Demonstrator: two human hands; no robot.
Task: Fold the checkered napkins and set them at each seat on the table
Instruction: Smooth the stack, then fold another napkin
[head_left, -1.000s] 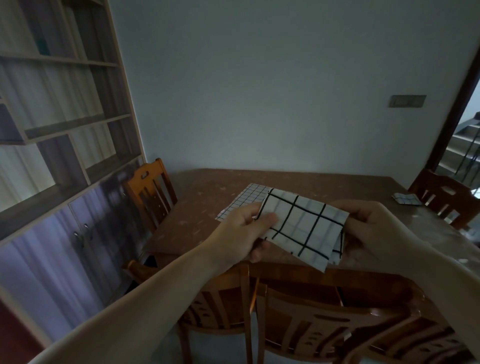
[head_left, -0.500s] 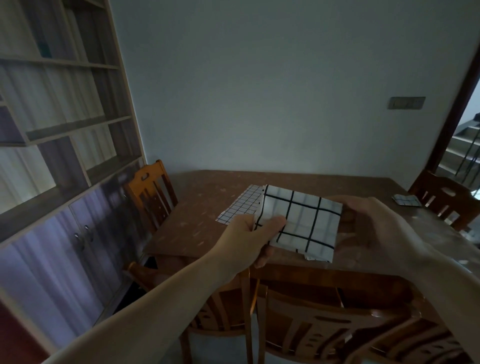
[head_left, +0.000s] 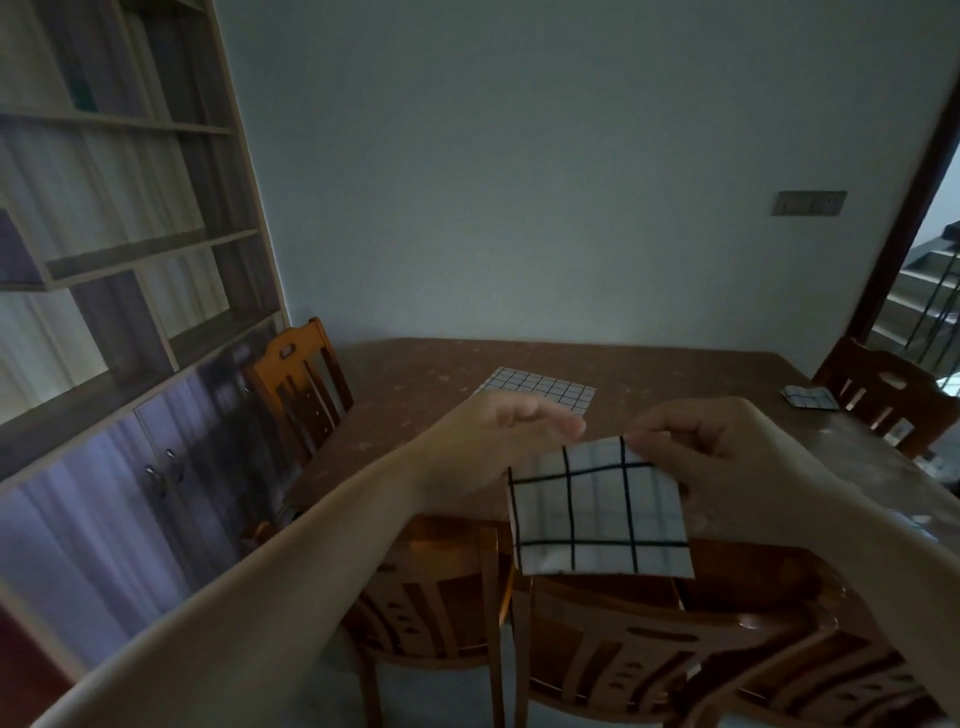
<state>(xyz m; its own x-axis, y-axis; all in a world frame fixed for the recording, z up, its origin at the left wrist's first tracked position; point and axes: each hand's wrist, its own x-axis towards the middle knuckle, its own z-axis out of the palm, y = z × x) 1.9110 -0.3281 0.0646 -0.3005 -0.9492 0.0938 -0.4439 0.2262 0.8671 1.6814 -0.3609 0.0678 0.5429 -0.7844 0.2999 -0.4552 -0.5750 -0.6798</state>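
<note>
Right hand holds a folded checkered napkin above the near edge of the counter.

The right hand (head_left: 727, 457) pinches the top edge of the wide-checked napkin (head_left: 597, 514), fingers curled over it, and the cloth hangs below and left of that hand as a folded rectangle, over the near counter (head_left: 415, 410) edge. The left hand (head_left: 498, 447) is just left of the napkin, fingers extended and relaxed, grasping nothing; whether it touches the cloth cannot be told. Beyond the left hand a fine-checked napkin (head_left: 540, 387) lies flat on the counter. Far right of the right hand, a small folded napkin (head_left: 810, 413) rests on the counter by a wooden chair (head_left: 893, 395). Below both hands stand 2 chair backs (head_left: 597, 644); another chair (head_left: 296, 379) stands left of the left hand.
</note>
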